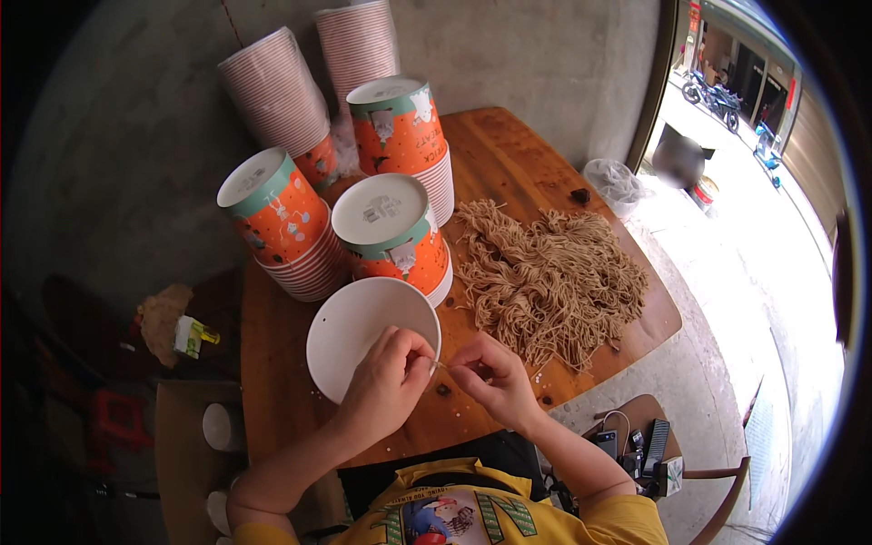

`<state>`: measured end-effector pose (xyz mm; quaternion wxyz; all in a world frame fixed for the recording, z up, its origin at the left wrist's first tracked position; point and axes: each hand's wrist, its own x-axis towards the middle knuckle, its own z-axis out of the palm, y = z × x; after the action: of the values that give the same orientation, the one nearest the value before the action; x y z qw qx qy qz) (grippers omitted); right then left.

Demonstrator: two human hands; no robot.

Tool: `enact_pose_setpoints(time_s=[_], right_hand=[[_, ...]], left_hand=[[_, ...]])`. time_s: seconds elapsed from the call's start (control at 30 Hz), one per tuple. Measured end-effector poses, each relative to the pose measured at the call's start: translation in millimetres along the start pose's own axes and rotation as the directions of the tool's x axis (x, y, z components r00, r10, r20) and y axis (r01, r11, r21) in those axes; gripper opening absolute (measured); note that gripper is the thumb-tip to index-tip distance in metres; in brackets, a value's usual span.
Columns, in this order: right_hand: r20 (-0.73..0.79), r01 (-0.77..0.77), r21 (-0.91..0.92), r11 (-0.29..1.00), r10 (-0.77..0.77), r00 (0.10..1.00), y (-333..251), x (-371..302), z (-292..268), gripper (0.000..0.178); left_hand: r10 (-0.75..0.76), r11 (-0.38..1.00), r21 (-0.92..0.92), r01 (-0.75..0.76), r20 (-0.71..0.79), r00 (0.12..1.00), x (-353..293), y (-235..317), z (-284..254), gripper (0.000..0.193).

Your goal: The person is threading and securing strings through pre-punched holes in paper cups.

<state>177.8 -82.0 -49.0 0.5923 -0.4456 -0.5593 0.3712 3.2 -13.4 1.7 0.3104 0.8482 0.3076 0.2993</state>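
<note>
A white paper bucket lies tilted on the wooden table in front of me, its open mouth turned toward me. A small dark hole shows near its left rim. My left hand is closed over the bucket's right side, thumb and fingers pinched on a thin tan cord. Just right of the rim, my right hand pinches the same cord, fingertips close to the left ones. How the cord meets the bucket is hidden behind the fingers. A large heap of tan cords spreads over the table's right side.
Upside-down stacks of orange and green paper buckets stand behind the bucket, with taller wrapped stacks against the wall. A cardboard box with white cups is at lower left. A stool holding a phone stands right of the wooden table.
</note>
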Motion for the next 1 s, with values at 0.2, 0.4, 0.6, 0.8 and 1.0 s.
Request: enact_pose_setpoints(time_s=[0.2, 0.4, 0.6, 0.8, 1.0], right_hand=[[-0.020, -0.079, 0.007, 0.997, 0.079, 0.997, -5.8, -2.0, 3.9, 0.013], [-0.075, 0.124, -0.464, 0.877, -0.179, 0.981, -10.1, 1.6, 13.5, 0.014], [-0.022, 0.177, -0.558, 0.811, -0.228, 0.974, -9.2, -3.2, 11.8, 0.013], [-0.028, -0.041, -0.430, 0.902, 0.032, 0.999, -18.5, -11.8, 2.7, 0.013], [0.141, 0.214, -0.496, 0.842, -0.165, 0.976, -27.7, 0.2, -26.0, 0.013]], left_hand=[[-0.036, 0.998, -0.052, 0.036, 0.014, 0.999, 0.7, 2.6, -0.7, 0.012], [-0.025, 0.999, -0.038, 0.026, 0.015, 1.000, 0.4, 5.0, -0.8, 0.012], [0.092, 0.988, 0.124, -0.090, -0.008, 0.996, -1.7, 4.6, 1.3, 0.014], [0.157, 0.973, 0.185, -0.137, -0.095, 0.983, 4.0, 2.2, -1.9, 0.011], [-0.025, 0.991, 0.134, 0.018, 0.056, 0.998, -15.7, 12.0, -15.9, 0.028]])
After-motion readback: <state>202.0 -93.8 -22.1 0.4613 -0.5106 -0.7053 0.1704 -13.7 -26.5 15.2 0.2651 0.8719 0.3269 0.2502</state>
